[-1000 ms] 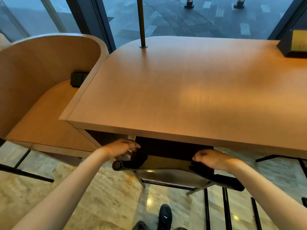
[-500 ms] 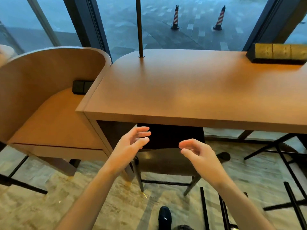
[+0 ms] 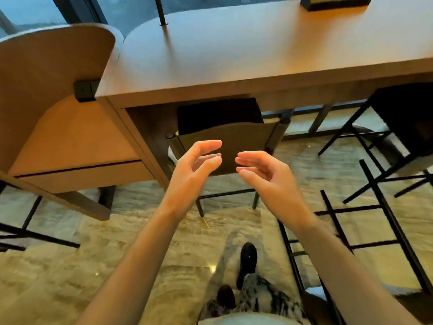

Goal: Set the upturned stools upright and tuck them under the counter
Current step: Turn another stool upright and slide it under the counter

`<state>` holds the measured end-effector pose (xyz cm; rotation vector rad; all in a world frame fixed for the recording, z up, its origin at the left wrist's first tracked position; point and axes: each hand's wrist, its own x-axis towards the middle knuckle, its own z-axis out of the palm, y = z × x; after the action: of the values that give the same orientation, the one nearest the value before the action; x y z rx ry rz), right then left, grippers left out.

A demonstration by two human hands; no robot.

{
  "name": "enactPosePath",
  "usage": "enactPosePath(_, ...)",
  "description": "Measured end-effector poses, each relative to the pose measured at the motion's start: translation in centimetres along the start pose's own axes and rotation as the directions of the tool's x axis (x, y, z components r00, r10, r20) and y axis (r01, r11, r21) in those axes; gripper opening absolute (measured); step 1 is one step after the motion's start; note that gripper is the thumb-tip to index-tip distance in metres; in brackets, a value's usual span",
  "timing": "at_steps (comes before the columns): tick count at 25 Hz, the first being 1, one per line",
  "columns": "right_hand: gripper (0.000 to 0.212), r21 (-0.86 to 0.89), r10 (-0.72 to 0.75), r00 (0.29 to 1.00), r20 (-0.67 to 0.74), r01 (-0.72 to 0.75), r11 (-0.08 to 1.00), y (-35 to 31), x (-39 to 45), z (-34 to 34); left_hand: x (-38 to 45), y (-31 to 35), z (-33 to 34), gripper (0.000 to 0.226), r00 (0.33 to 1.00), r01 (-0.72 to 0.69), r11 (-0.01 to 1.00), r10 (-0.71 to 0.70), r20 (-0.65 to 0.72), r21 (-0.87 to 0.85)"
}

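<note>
Both hands are hovering empty, left hand [image 3: 196, 165] and right hand [image 3: 262, 174] with loose, open grips, fingertips facing. The stool [image 3: 229, 134] is standing upright, tucked under the desk [image 3: 234, 55], just beyond them.

No text, label, brand, number or sign can be read anywhere in view — the dark box [image 3: 335, 2] at the far edge of the counter [image 3: 234, 55] shows pale panels, but they are cut off and too blurred to make out
</note>
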<state>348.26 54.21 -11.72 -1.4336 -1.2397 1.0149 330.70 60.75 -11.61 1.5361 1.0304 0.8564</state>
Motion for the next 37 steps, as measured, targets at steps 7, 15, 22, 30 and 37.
enactPosePath(7, 0.03, 0.071, 0.046, 0.981, -0.187, -0.033, 0.997, 0.3, -8.5, -3.7, -4.4, 1.3, 7.7, 0.037, 0.995, -0.064, 0.995, 0.069, 0.069, -0.071)
enactPosePath(15, 0.025, 0.098, 0.12, 0.931, -0.345, -0.091, 0.991, 2.5, -23.5, -12.0, -13.3, 3.9, 19.0, 0.031, 0.972, -0.086, 0.99, 0.108, 0.209, -0.111)
enactPosePath(22, 0.023, 0.099, 0.177, 0.903, -0.392, -0.15, 0.984, 4.6, -40.3, -19.7, -24.9, 5.1, 30.7, 0.031, 0.962, -0.08, 0.982, 0.121, 0.245, -0.173)
enactPosePath(30, 0.022, 0.146, 0.222, 0.832, -0.507, -0.171, 0.974, 5.0, -55.9, -25.9, -35.2, 6.8, 40.9, 0.03, 0.93, -0.055, 0.976, 0.127, 0.344, -0.211)
enactPosePath(37, 0.022, 0.19, 0.251, 0.751, -0.611, -0.169, 0.967, 6.4, -62.8, -31.2, -37.5, 8.6, 49.7, 0.024, 0.876, -0.035, 0.976, 0.133, 0.464, -0.214)
